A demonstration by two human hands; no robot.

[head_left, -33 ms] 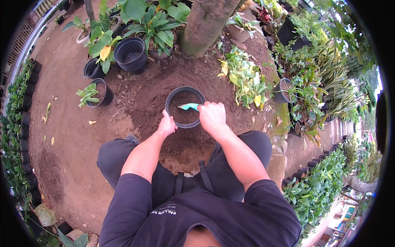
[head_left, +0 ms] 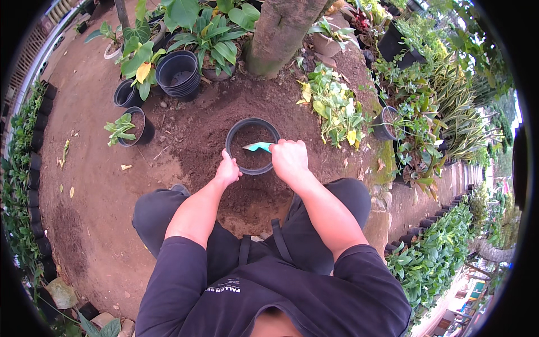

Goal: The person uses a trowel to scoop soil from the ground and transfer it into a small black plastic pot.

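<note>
A round black plastic pot (head_left: 256, 171) with dark soil (head_left: 247, 137) inside it is in front of me, between my knees and the tree. My left hand (head_left: 227, 170) grips the near left side of its rim, the thumb pointing up along the edge. In my right hand (head_left: 289, 159), at the pot's right rim, is a hand trowel (head_left: 259, 146) with turquoise on its visible part. The pale tip of the trowel points left, over or in the soil; how deep it sits I cannot tell. My right fist hides the trowel's grip.
Loose soil (head_left: 205, 132) surrounds the pot. Leafy cuttings (head_left: 336, 109) lie to the right. On the left are a stack of black pots (head_left: 178, 76), another black pot (head_left: 128, 94) and a potted seedling (head_left: 119, 130). A tree trunk (head_left: 281, 39) rises ahead.
</note>
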